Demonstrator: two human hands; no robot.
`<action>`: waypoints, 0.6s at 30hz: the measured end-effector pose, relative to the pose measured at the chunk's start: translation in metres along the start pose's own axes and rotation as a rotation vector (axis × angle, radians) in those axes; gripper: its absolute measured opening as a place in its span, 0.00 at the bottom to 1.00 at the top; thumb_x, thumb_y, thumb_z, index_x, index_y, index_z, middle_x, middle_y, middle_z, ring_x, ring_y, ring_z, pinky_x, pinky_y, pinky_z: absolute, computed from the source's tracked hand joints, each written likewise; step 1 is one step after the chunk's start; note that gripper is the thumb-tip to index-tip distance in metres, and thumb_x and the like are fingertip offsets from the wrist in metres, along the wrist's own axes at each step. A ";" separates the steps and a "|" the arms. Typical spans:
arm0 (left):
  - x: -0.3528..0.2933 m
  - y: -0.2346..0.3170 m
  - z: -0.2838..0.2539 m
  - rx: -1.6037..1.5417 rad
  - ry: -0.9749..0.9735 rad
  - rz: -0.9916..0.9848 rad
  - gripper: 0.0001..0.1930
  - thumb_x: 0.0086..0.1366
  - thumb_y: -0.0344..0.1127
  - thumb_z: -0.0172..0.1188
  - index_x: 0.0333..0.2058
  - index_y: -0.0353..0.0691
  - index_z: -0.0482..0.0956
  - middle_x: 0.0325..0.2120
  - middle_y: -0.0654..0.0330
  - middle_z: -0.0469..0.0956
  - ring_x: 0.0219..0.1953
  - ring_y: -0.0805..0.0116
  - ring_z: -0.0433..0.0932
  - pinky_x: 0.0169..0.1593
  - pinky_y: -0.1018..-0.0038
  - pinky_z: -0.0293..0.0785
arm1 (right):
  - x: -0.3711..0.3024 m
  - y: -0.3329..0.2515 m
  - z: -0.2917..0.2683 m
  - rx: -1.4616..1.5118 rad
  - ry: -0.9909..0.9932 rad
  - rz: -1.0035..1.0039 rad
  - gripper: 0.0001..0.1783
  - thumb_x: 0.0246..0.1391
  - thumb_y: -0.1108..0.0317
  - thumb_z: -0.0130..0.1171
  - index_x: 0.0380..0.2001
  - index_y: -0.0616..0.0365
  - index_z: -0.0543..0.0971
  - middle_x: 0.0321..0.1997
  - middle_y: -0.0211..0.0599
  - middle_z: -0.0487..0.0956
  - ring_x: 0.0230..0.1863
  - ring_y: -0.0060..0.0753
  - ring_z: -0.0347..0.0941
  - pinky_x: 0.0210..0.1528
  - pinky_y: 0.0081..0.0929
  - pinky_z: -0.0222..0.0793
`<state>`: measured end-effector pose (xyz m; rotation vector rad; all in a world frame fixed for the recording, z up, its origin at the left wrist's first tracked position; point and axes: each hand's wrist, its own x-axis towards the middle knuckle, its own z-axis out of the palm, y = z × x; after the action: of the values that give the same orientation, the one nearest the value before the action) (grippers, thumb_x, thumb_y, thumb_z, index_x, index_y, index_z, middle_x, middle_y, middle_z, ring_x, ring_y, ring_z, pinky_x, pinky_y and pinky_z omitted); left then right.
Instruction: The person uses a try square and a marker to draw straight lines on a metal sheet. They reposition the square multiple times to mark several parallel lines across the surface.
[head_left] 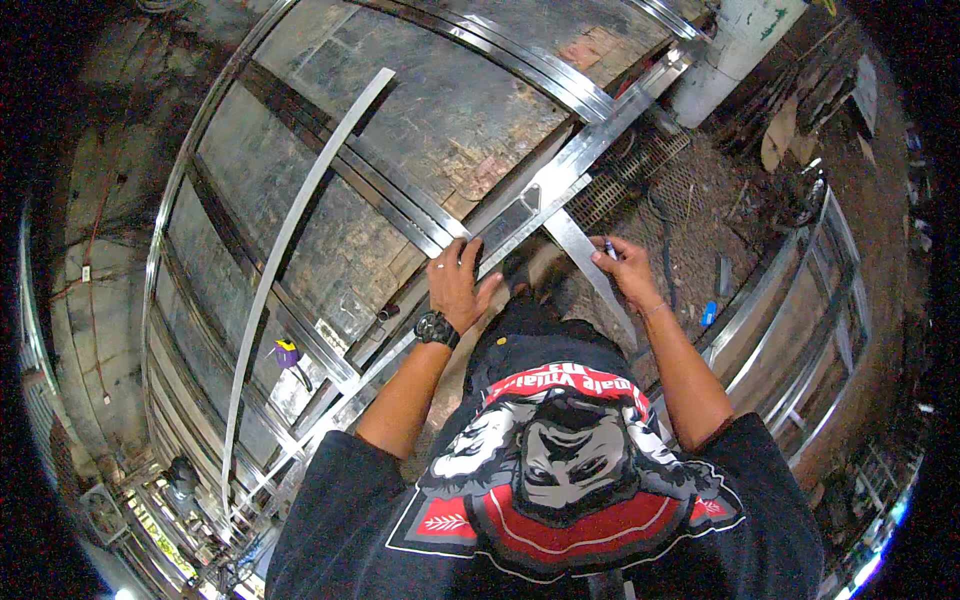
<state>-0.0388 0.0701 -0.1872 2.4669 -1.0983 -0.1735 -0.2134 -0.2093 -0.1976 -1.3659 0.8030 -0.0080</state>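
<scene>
My left hand [455, 288] has its fingers spread, the fingertips resting at the near end of a shiny metal channel [405, 205] that lies across the worktable. To its right, my right hand [628, 272] is closed with a small pen-like marker [610, 248] between thumb and fingers. Beside that hand a flat metal strip [578, 250] slants from the table's edge rail [545, 195] down toward my body. Whether my right fingers also touch this strip I cannot tell.
A long, curved-looking metal strip [300, 205] crosses the worktable [440, 120] at left. A purple and yellow tape measure [287, 352] sits near the close edge. Metal frames [790, 340] stand at right, and a blue object [709, 314] lies on the floor.
</scene>
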 end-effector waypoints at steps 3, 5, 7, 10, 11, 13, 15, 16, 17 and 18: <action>-0.006 -0.009 0.005 -0.030 0.062 0.000 0.37 0.62 0.53 0.67 0.65 0.42 0.68 0.60 0.41 0.70 0.60 0.40 0.70 0.63 0.47 0.63 | 0.000 0.009 0.006 -0.066 -0.009 -0.032 0.17 0.56 0.69 0.69 0.50 0.57 0.86 0.42 0.27 0.85 0.40 0.22 0.78 0.48 0.25 0.74; -0.004 -0.011 0.006 0.007 0.085 0.066 0.36 0.63 0.53 0.66 0.65 0.41 0.68 0.60 0.41 0.70 0.60 0.40 0.70 0.63 0.46 0.64 | -0.001 0.020 0.013 -0.053 0.002 -0.056 0.18 0.56 0.68 0.69 0.50 0.57 0.86 0.42 0.27 0.85 0.40 0.22 0.78 0.48 0.25 0.74; 0.002 -0.010 0.004 0.025 0.052 0.097 0.35 0.65 0.51 0.64 0.68 0.49 0.66 0.63 0.41 0.68 0.62 0.40 0.69 0.64 0.47 0.63 | -0.007 0.030 0.024 0.031 0.031 -0.060 0.18 0.56 0.67 0.69 0.50 0.57 0.86 0.41 0.27 0.85 0.40 0.22 0.78 0.48 0.25 0.74; 0.011 -0.003 -0.002 0.044 -0.101 0.068 0.32 0.70 0.48 0.59 0.71 0.62 0.63 0.68 0.41 0.63 0.67 0.40 0.65 0.67 0.46 0.59 | -0.016 0.024 0.031 -0.015 0.061 -0.037 0.18 0.56 0.68 0.69 0.50 0.56 0.86 0.43 0.27 0.85 0.41 0.23 0.78 0.48 0.25 0.74; 0.011 -0.005 0.001 0.098 -0.065 0.127 0.32 0.70 0.47 0.59 0.71 0.62 0.63 0.69 0.42 0.63 0.68 0.41 0.64 0.68 0.45 0.57 | -0.020 0.025 0.033 -0.024 0.082 -0.042 0.18 0.56 0.68 0.69 0.50 0.56 0.86 0.43 0.27 0.85 0.41 0.23 0.78 0.48 0.25 0.74; 0.009 -0.009 0.006 0.203 0.009 0.245 0.32 0.70 0.47 0.58 0.71 0.62 0.64 0.70 0.44 0.61 0.71 0.42 0.62 0.69 0.43 0.55 | -0.025 0.024 0.035 -0.001 0.092 -0.034 0.18 0.56 0.68 0.69 0.50 0.56 0.86 0.42 0.27 0.85 0.41 0.22 0.78 0.48 0.25 0.74; 0.005 -0.007 0.008 0.160 0.004 0.263 0.31 0.68 0.46 0.60 0.69 0.57 0.66 0.71 0.46 0.61 0.73 0.45 0.59 0.70 0.41 0.51 | -0.030 0.018 0.042 -0.023 0.103 -0.039 0.17 0.56 0.69 0.69 0.50 0.57 0.86 0.42 0.27 0.85 0.41 0.23 0.78 0.49 0.25 0.74; 0.007 -0.007 0.010 0.136 0.008 0.261 0.31 0.68 0.46 0.60 0.69 0.55 0.67 0.70 0.47 0.62 0.73 0.45 0.59 0.71 0.41 0.50 | -0.031 0.013 0.043 -0.060 0.110 -0.049 0.17 0.56 0.69 0.68 0.50 0.57 0.86 0.42 0.27 0.85 0.41 0.23 0.78 0.49 0.25 0.74; 0.011 -0.004 0.009 0.111 0.014 0.265 0.30 0.68 0.45 0.61 0.68 0.53 0.68 0.70 0.47 0.62 0.73 0.45 0.59 0.71 0.42 0.50 | -0.032 0.010 0.045 -0.095 0.123 -0.061 0.17 0.57 0.69 0.68 0.50 0.57 0.86 0.42 0.27 0.85 0.42 0.23 0.78 0.49 0.25 0.74; 0.014 0.000 0.005 0.069 0.039 0.276 0.30 0.67 0.44 0.62 0.66 0.48 0.69 0.70 0.47 0.62 0.73 0.47 0.60 0.71 0.41 0.50 | -0.032 0.014 0.049 -0.062 0.121 -0.054 0.17 0.57 0.69 0.68 0.50 0.57 0.86 0.42 0.27 0.85 0.42 0.23 0.78 0.49 0.25 0.74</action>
<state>-0.0303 0.0582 -0.1910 2.3350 -1.4329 -0.0043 -0.2179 -0.1491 -0.1940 -1.4566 0.8733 -0.1098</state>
